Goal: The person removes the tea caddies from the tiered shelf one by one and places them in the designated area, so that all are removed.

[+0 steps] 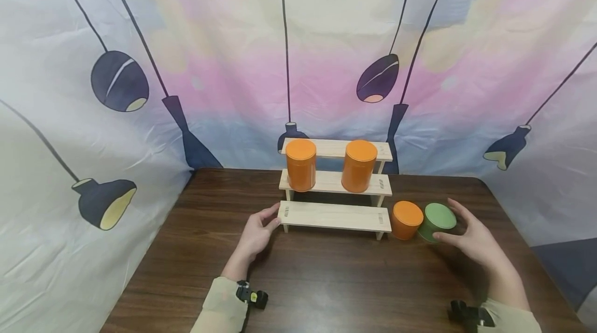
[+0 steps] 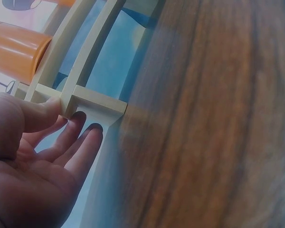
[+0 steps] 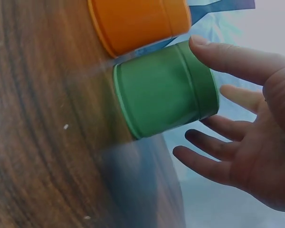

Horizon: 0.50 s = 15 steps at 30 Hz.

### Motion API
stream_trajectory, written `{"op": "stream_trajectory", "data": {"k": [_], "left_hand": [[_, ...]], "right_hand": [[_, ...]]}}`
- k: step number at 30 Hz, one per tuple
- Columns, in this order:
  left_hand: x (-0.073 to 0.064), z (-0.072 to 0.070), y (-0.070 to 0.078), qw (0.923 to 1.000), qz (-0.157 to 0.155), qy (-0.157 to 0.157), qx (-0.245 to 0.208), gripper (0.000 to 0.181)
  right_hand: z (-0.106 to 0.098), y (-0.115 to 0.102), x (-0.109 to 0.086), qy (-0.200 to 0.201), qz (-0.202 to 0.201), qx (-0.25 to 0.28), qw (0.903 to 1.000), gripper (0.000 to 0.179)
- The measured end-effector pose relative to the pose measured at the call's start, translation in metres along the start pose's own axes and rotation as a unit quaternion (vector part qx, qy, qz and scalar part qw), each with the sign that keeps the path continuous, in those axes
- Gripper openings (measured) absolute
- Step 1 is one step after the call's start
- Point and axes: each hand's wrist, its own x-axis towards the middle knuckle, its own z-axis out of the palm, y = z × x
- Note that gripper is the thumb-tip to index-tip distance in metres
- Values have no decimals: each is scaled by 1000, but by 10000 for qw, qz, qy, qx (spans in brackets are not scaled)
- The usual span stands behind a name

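Observation:
A pale wooden three-step shelf (image 1: 336, 216) stands on the table, and my left hand (image 1: 255, 232) is at the left end of its lowest step. In the left wrist view the thumb (image 2: 40, 114) and fingertips pinch that wooden end. On the right, my right hand (image 1: 478, 240) is spread around the lid of a short green tin (image 1: 439, 219). The right wrist view shows the thumb at the lid's edge of the green tin (image 3: 161, 90), with the other fingers loosely extended. Just left of it stands a short orange tin (image 1: 407, 220).
Two taller orange tins (image 1: 300, 165) (image 1: 359, 166) stand on the middle step. Behind the brown wooden table (image 1: 326, 281) hangs a cloth backdrop (image 1: 233, 63) printed with lamps. Each wrist carries a small black camera (image 1: 254, 297).

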Motion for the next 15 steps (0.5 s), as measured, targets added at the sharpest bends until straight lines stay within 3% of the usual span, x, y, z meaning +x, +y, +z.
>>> {"op": "stream_trajectory", "data": {"k": [15], "left_hand": [[1, 0, 1, 10000, -16, -1, 28, 45]], "right_hand": [[-8, -17, -6, 307, 86, -60, 9995, 111]]}}
